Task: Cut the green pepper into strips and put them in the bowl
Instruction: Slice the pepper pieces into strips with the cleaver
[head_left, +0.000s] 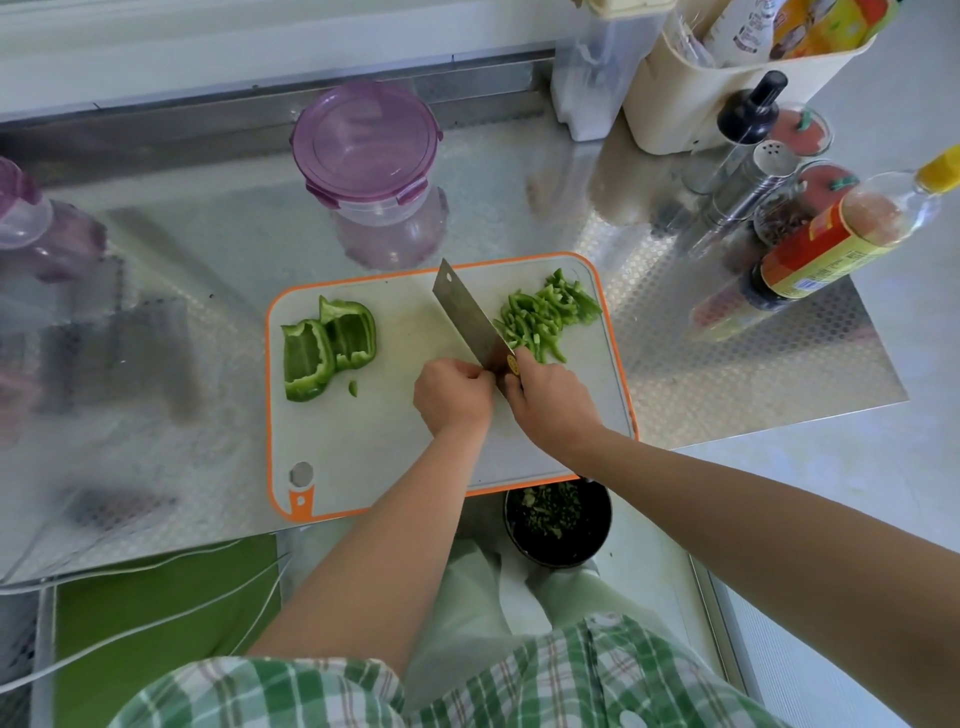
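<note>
Right hand (550, 405) clamped round the handle of the broad steel cleaver (465, 312), left hand (452, 397) bunched at the blade's heel, pinching what, if anything, impossible to tell. Just right of the blade, the heap of cut green pepper strips (550, 312); well left, nearer the left hand, two uncut green pepper chunks (327, 345) on the white, orange-rimmed cutting board (395, 447). Below its near edge, the dark round bowl (558, 560).
</note>
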